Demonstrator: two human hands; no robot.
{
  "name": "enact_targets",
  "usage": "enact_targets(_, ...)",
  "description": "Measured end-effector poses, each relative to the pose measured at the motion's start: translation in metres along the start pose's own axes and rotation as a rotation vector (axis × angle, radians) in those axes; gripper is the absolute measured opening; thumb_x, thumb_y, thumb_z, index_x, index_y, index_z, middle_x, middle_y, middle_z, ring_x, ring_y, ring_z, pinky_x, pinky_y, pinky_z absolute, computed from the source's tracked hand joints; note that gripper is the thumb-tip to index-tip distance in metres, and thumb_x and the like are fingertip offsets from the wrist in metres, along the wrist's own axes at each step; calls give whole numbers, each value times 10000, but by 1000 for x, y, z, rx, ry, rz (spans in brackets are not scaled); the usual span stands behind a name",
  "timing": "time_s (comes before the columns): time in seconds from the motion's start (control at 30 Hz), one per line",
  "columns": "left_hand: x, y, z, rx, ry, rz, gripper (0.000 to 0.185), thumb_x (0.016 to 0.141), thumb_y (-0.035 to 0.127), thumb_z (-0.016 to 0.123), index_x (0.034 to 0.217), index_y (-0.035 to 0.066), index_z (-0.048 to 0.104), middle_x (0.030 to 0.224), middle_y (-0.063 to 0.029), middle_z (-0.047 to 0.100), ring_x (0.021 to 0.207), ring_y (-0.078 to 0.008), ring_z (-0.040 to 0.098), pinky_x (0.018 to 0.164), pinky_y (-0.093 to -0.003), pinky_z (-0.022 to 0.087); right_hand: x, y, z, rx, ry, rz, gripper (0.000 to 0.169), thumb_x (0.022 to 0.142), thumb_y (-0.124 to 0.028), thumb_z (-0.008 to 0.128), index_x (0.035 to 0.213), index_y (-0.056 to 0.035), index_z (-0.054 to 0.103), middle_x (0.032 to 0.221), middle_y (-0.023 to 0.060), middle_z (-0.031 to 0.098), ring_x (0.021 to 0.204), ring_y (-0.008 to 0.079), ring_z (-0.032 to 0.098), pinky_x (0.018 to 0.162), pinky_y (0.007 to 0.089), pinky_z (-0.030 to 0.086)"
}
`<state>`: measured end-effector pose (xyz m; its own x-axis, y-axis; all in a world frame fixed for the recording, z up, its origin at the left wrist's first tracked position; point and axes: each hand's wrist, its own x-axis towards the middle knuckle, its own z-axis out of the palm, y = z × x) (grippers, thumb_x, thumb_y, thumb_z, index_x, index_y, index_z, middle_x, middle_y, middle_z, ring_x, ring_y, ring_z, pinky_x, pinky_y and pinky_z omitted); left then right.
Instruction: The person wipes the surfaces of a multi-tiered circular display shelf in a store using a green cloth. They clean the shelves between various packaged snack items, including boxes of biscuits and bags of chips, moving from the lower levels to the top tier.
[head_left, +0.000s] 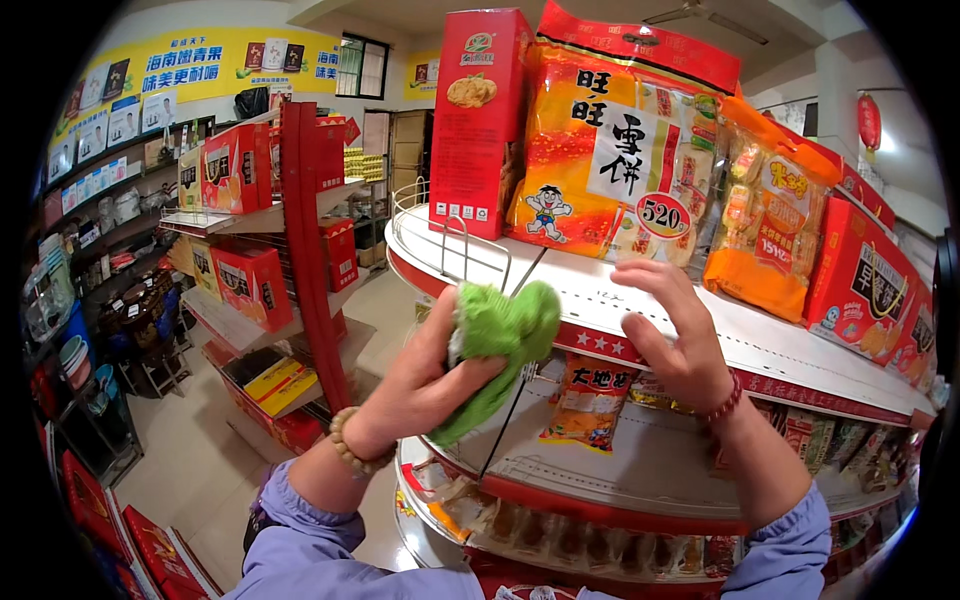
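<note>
A crumpled green cloth (510, 330) is gripped in my left hand (416, 382), in front of the rounded end of a white store shelf (570, 281). My right hand (675, 337) is raised over the shelf's front edge, fingers apart and nothing in them. Behind it stands a large orange and red bag of rice crackers (585, 150). To that bag's left is a tall red biscuit box (476, 127); to its right leans an orange bag of wrapped snacks (769, 225). A low wire guard (476, 259) rims the rounded shelf end.
Farther right are red gift boxes (862, 277). On the shelf below sits a red snack bag (589, 401), with packaged goods (585, 532) lower still. At left, another rack with a red post (311, 247) holds red boxes (251, 281) beside a tiled floor (180, 450).
</note>
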<state>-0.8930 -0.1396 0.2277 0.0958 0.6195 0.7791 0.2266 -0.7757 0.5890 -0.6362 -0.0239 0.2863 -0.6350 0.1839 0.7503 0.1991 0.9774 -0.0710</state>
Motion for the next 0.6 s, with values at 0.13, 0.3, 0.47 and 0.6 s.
enact_targets(0.13,36,5,49,-323,53,1,471,990,115,545,1400,29,329,1187,-47,520,1082,-113,496,926,-279,439,-22,-49,10,345,32,50,673,759,-251,821,1292,-62,455,1221,138,503,1009,226,571,748,313,516)
enact_targets(0.3,69,-14,83,-642,-187,-129,665,1040,412,423,1526,31,177,1446,-113,383,1271,-172,419,1057,-297,347,-17,-35,-6,461,282,383,315,884,-110,655,1156,-31,520,1032,69,594,903,127,588,801,271,498)
enact_targets(0.47,63,-30,69,450,-117,337,409,956,296,576,1313,99,538,1360,-91,516,1166,-254,541,963,-393,443,-12,20,-104,79,401,405,161,895,-34,572,1054,-25,557,936,37,638,884,95,602,777,272,505)
enact_targets(0.6,49,-46,72,827,46,492,254,847,206,686,1099,173,676,1137,-24,596,1045,-226,536,998,-425,370,-31,56,-156,-321,-37,559,291,869,-134,609,1133,-21,566,1082,128,607,1027,221,587,907,343,474)
